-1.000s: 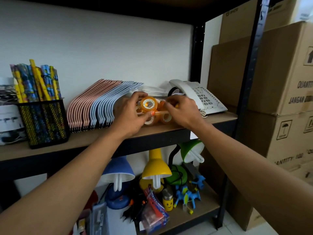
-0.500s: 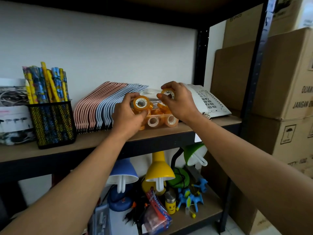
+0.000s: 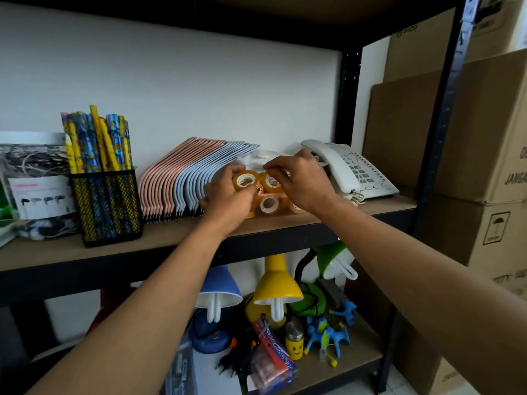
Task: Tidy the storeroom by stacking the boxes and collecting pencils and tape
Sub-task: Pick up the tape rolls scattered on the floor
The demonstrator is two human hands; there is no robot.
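Pinching one amber tape roll apiece, left hand (image 3: 228,199) and right hand (image 3: 302,181), rolls (image 3: 246,181) on edge atop a small pile on the shelf (image 3: 159,238), open cores facing the camera, pencils (image 3: 97,138) upright in a mesh cup (image 3: 107,208) further left.

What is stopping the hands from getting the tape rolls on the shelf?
Nothing visible. The left hand already grips one tape roll and the right hand pinches another roll, atop more rolls on the shelf.
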